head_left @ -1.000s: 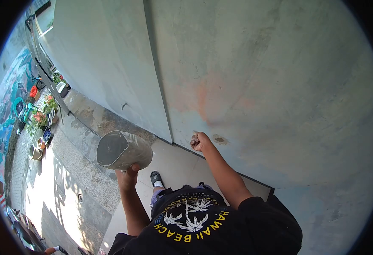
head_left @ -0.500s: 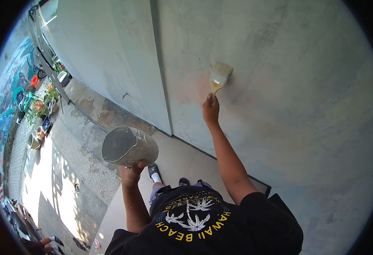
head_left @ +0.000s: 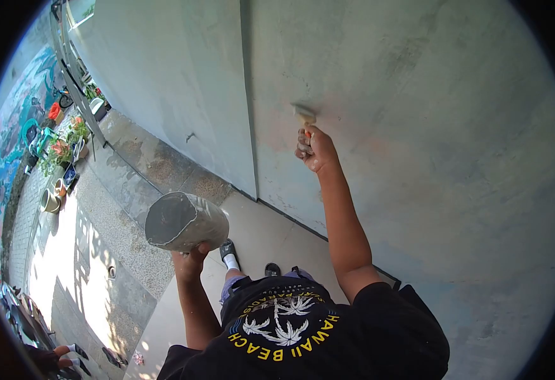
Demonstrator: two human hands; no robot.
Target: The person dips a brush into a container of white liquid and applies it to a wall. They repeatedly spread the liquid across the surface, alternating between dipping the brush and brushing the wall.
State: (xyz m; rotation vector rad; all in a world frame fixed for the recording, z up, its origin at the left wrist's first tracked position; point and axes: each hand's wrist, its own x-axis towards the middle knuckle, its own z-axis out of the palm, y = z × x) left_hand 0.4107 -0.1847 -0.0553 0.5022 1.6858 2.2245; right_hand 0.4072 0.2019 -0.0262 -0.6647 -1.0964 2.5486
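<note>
My right hand (head_left: 313, 149) is raised and closed around a paintbrush (head_left: 304, 116) whose bristles press against the pale grey-green wall (head_left: 416, 95). A faint orange-pink stain shows on the wall beside the brush. My left hand (head_left: 189, 259) grips the bottom of a grey paint-coated bucket (head_left: 185, 222), tilted with its mouth facing left. Grey paint fills the bucket's opening.
A vertical seam (head_left: 247, 95) divides two wall panels. Below lie a tiled floor (head_left: 264, 234) and a rough pebbled strip (head_left: 132, 183). My sandalled foot (head_left: 228, 252) stands near the wall. Potted plants (head_left: 62, 152) line the far left; another person's hand (head_left: 62, 350) shows at lower left.
My right hand rose from low on the wall to a higher spot, then swung left, dragging the brush across the orange stain. The bucket stayed nearly still.
</note>
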